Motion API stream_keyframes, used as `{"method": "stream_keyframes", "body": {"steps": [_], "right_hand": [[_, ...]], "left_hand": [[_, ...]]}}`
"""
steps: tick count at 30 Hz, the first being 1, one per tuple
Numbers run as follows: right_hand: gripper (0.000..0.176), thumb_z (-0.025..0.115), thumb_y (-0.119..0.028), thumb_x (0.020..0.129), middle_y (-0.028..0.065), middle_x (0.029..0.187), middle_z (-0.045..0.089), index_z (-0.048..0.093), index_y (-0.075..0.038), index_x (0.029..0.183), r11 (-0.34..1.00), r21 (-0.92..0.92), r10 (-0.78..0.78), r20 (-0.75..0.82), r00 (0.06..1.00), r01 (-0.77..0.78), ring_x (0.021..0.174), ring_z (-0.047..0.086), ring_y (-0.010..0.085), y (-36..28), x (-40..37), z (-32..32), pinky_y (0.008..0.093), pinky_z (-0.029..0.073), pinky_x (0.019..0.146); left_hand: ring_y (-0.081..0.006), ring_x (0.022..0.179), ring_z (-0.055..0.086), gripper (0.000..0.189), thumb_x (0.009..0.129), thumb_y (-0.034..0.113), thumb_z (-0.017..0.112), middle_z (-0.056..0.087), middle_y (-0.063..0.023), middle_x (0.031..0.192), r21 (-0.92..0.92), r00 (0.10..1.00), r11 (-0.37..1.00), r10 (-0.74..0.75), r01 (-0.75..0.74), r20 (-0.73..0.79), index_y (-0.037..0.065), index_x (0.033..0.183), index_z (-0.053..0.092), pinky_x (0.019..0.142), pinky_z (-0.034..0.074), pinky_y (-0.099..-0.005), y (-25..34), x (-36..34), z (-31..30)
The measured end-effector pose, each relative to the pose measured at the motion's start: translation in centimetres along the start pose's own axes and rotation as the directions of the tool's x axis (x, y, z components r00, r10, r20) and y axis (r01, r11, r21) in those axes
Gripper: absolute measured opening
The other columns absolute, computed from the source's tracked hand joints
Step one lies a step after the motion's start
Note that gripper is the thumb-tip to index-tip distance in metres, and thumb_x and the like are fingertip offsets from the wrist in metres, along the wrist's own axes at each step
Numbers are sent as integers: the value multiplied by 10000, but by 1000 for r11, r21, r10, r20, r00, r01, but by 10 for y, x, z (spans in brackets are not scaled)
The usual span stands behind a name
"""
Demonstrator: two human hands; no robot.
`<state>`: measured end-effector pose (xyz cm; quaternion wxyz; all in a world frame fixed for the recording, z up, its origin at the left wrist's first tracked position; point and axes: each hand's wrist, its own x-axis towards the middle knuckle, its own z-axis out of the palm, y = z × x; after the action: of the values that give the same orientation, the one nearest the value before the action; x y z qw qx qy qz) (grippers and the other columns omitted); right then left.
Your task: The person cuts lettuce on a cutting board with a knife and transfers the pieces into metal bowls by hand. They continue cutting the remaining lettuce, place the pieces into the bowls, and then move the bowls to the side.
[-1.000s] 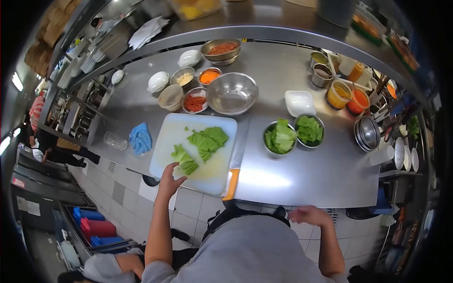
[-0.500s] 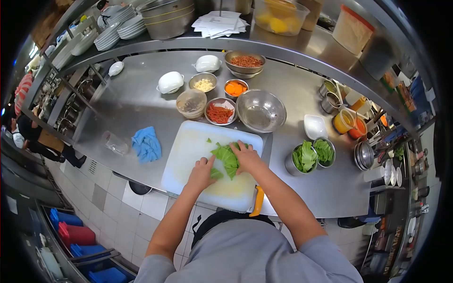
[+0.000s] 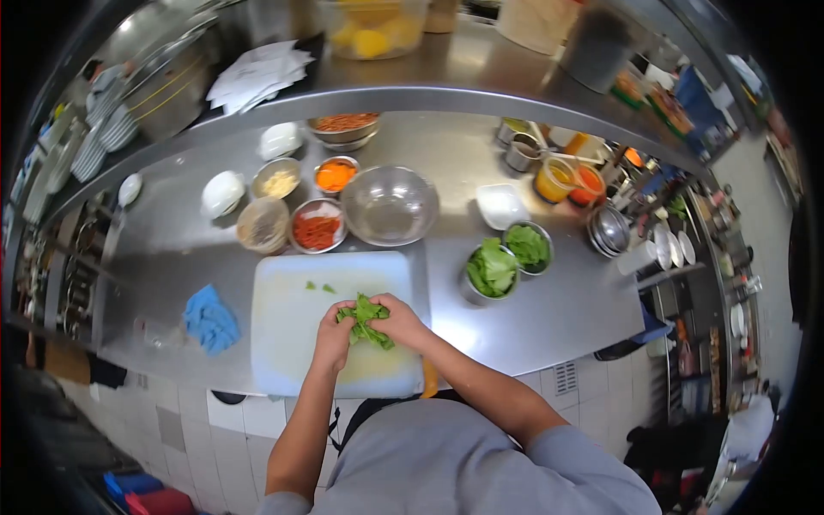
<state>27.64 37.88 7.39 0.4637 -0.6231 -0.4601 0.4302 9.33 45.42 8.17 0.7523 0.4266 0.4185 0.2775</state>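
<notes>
Between my two hands is a bunch of green lettuce leaves (image 3: 367,322), held over the white cutting board (image 3: 283,343). My left hand (image 3: 333,330) grips its left side, fingers closed around the leaves. On the other side my right hand (image 3: 399,319) is also closed on the bunch. Two small lettuce scraps (image 3: 319,287) lie on the board beyond my hands. An orange handle (image 3: 430,378) shows at the board's near right edge; whatever it belongs to is hidden.
Behind the board stand an empty steel bowl (image 3: 390,206), a bowl of red strips (image 3: 318,227) and a bowl of orange slices (image 3: 336,175). Steel containers of lettuce (image 3: 492,273) stand to the right. A blue cloth (image 3: 210,319) lies left. A steel shelf (image 3: 429,99) overhangs the back.
The lettuce was spread on the board under my hands; now both hands hold it gathered up in a bunch. The head view has turned right.
</notes>
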Motion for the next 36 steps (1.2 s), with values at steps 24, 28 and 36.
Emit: {"method": "stream_keyframes", "body": {"steps": [24, 28, 36], "right_hand": [[930, 847, -171, 859, 313, 1700, 386, 396, 41, 1644, 712, -677, -224, 34, 974, 187, 1589, 378, 455, 7, -77, -296, 475, 352, 1306], [852, 792, -141, 889, 330, 1650, 439, 406, 73, 1618, 646, -760, 76, 151, 986, 67, 1525, 468, 451, 25, -59, -282, 461, 417, 1261], [395, 738, -122, 910, 262, 1332, 720, 708, 16, 1279, 530, -844, 270, 260, 927, 83, 1183, 724, 424, 37, -21, -277, 507, 566, 1058]], "left_hand": [[-472, 1562, 394, 868, 903, 266, 762, 418, -300, 1665, 658, 635, 79, 372, -749, 677, -61, 1622, 401, 1322, 250, -610, -18, 53, 283], [-383, 1536, 469, 829, 931, 413, 741, 520, -232, 1609, 729, 704, -50, 223, -683, 675, -17, 1590, 477, 1322, 152, -695, -30, 54, 289], [-361, 1369, 620, 614, 976, 443, 667, 653, -206, 1439, 837, 862, -203, -110, -507, 496, 38, 1437, 637, 1263, 304, -683, -48, 77, 307]]}}
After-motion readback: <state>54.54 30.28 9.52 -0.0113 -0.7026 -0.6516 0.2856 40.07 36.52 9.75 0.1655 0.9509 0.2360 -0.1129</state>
